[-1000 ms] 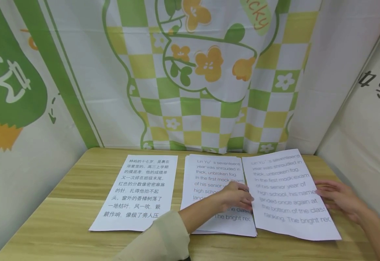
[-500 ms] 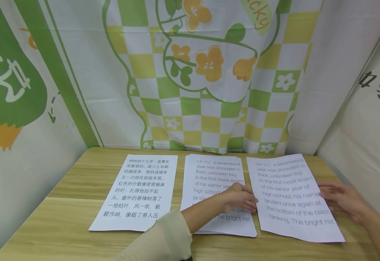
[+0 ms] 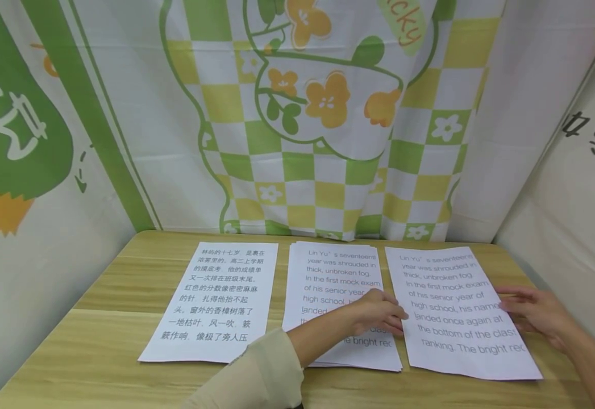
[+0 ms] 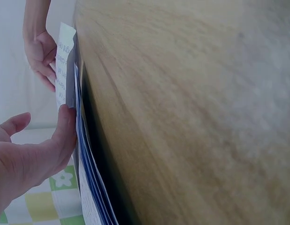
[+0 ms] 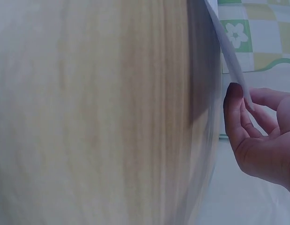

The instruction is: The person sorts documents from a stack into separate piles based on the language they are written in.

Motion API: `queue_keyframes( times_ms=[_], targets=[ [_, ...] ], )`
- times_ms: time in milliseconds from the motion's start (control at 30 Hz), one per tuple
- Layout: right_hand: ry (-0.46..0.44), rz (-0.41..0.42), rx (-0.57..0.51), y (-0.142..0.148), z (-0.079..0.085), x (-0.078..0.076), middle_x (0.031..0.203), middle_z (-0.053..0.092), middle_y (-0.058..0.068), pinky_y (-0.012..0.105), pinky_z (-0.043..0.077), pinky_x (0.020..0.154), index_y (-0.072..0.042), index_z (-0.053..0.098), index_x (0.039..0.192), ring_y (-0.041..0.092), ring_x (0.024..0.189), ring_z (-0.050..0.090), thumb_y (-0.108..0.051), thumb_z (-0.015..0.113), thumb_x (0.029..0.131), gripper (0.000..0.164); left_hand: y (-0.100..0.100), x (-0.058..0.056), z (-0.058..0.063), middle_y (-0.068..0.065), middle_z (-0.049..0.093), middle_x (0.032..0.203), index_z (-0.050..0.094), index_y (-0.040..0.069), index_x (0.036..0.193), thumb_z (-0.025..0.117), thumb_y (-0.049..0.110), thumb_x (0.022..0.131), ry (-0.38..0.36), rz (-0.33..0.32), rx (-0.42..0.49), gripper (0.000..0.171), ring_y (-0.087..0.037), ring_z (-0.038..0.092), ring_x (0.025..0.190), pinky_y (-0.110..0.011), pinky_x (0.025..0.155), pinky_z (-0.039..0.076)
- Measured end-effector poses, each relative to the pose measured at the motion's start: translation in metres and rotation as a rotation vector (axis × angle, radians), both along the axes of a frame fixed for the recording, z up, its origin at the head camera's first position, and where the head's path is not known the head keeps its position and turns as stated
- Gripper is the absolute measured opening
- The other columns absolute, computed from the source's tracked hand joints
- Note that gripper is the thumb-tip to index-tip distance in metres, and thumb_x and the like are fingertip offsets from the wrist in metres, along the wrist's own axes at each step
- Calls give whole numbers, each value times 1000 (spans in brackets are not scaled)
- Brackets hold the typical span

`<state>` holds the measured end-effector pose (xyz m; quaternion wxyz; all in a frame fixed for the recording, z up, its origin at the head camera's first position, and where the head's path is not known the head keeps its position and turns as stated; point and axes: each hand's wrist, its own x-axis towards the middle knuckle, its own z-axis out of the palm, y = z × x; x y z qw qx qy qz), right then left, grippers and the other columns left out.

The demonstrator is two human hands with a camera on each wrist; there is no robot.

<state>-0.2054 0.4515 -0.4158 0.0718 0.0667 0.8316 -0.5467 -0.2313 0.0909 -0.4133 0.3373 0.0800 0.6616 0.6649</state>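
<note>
A printed English sheet of paper (image 3: 450, 318) lies at the right of the table, its right side lifted. My right hand (image 3: 540, 315) pinches that right edge; in the right wrist view the paper's edge runs between the thumb and fingers (image 5: 266, 98). My left hand (image 3: 379, 312) reaches over a stack of printed sheets (image 3: 333, 272), its fingertips at the sheet's left edge. The left wrist view shows the fingers (image 4: 65, 126) extended against the paper, the thumb held apart. The left forearm hides the stack's lower part.
A sheet printed in Chinese (image 3: 215, 301) lies at the left of the wooden table (image 3: 103, 329). Behind the table hangs a green and yellow checked curtain (image 3: 302, 187), with printed cloth (image 3: 573, 227) along the right side.
The English sheet has shifted right and come down lower, leaving a narrow gap beside the stack. Both hands have moved slightly right with it. The stack and Chinese sheet have stayed put.
</note>
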Motion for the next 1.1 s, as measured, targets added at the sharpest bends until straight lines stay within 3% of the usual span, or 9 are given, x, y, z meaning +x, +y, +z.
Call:
queue_keyframes(
  times_ms=[67,167,333,700,900,1100],
  targets=[
    [-7,2,36,-1,1,0,97,73,-2,38,65,72,18,50,139,16,82,72,-7,63,102,46,0,0,0,-24,74,98,60,-13,119,65,-3,94,-5,-10,6,28,-40,74,100,-38,82,65],
    [-24,3,76,-3,1,-1,99,75,4,39,65,72,21,39,144,16,82,73,-11,62,103,57,0,0,-1,-25,74,99,62,-12,113,64,-4,95,-17,-14,12,21,-41,74,101,-40,82,65],
    [-41,3,90,-2,1,-1,100,76,6,38,66,73,23,29,146,14,83,73,-12,59,104,62,2,-1,-1,-20,70,96,60,-16,124,67,-2,94,43,13,-65,33,-33,74,91,-39,80,66],
    [-62,-18,97,0,2,0,96,75,1,33,65,71,22,26,148,13,80,72,-14,60,104,66,1,3,6,-19,69,100,59,-16,131,68,-1,95,130,17,-125,40,-32,73,90,-38,79,66],
    [-79,-29,91,-1,3,1,95,76,1,33,65,71,22,25,148,13,79,73,-15,60,104,67,1,6,7,-16,68,97,63,-14,126,69,1,94,139,14,-134,37,-30,73,88,-39,74,66],
    [-89,-38,109,-1,5,1,93,76,1,33,65,70,22,27,147,13,78,73,-16,61,104,67,-3,6,7,-19,68,106,61,-16,128,67,-2,95,157,-12,-132,37,-30,73,93,-39,72,66]
  ],
)
